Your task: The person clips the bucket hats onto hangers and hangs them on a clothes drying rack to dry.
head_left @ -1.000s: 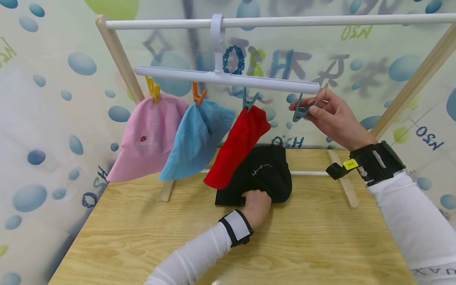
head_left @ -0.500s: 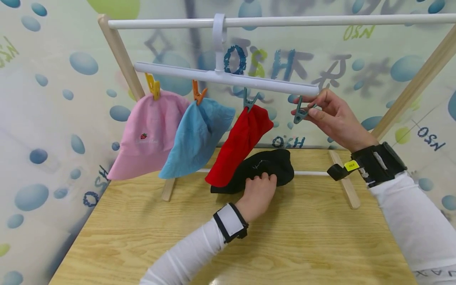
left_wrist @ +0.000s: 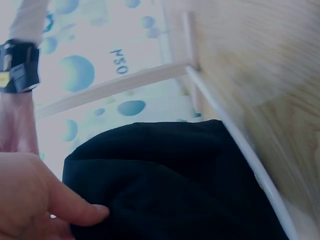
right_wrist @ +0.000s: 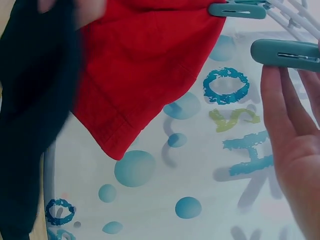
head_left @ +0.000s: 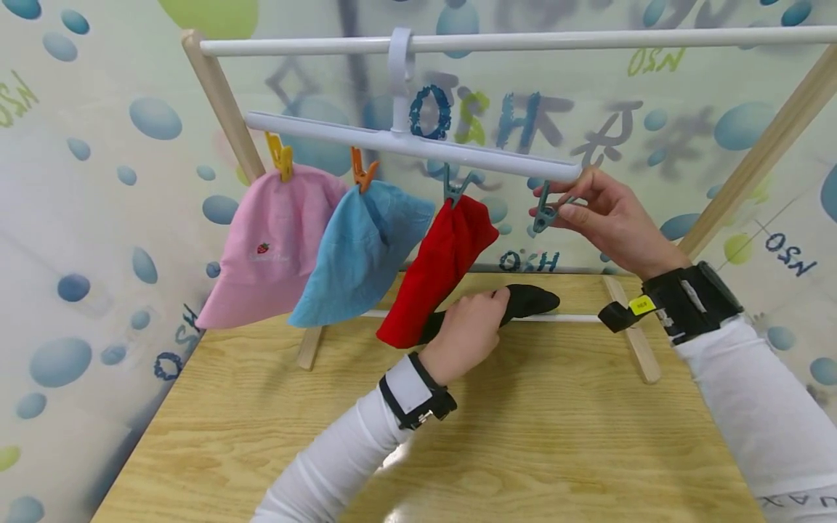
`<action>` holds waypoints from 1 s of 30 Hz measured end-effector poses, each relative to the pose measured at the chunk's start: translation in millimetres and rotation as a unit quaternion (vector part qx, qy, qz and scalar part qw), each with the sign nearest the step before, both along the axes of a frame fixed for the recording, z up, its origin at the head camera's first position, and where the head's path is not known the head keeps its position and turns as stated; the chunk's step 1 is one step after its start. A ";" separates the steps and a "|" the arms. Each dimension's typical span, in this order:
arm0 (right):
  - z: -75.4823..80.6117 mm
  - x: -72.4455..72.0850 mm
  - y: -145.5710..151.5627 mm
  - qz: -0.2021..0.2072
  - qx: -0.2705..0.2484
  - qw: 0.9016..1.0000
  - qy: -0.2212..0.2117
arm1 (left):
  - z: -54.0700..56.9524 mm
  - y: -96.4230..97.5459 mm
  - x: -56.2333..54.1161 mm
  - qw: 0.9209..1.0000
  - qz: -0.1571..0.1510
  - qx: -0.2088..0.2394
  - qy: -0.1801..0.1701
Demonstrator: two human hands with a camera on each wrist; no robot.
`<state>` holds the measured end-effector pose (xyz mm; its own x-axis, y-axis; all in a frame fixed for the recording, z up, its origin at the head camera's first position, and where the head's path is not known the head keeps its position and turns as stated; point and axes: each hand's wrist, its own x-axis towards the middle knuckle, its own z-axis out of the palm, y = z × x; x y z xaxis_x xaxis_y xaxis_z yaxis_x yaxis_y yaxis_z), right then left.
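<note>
My left hand grips a black hat by its edge, held off the table behind the lower part of the red hat. In the left wrist view the thumb lies on the dark cloth. At the right end of the white hanger, my right hand pinches a teal clothespin. Nothing sits in that clothespin in the right wrist view. The red hat hangs from another teal clothespin. Part of the black hat is hidden by the left hand and the red hat.
A pink hat hangs from a yellow clothespin, and a light blue hat from an orange one. The hanger hooks over a white rail with wooden posts. A low white bar crosses above the wooden table.
My left hand has lifted the black hat from the table and tilted it, so it now shows edge-on. The right hand stays at the clothespin, drawing it slightly left and down.
</note>
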<state>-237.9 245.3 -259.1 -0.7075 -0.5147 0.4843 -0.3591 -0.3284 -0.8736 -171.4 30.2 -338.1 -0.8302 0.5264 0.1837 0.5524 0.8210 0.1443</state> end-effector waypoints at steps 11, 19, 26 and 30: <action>-1.5 -1.4 -2.1 -0.017 0.025 0.999 0.022 | 18.2 -5.7 -6.1 0.993 0.010 0.115 -0.018; -1.1 1.3 -1.7 -0.067 0.038 0.997 0.011 | 33.9 -9.6 -9.3 0.987 -0.015 0.157 -0.018; 1.9 0.7 -1.7 -0.070 0.081 0.994 0.009 | 45.2 -12.5 -7.6 0.985 -0.016 0.168 -0.020; 3.2 0.9 -3.1 -0.065 0.097 0.993 0.012 | 51.9 -12.6 -7.4 0.985 -0.016 0.169 -0.010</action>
<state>-237.0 242.2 -255.9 -0.7642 -0.5046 0.4017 -0.4086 -0.1032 -0.9069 -178.9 17.6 -286.2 -0.8196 0.4629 0.3376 0.5711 0.7066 0.4177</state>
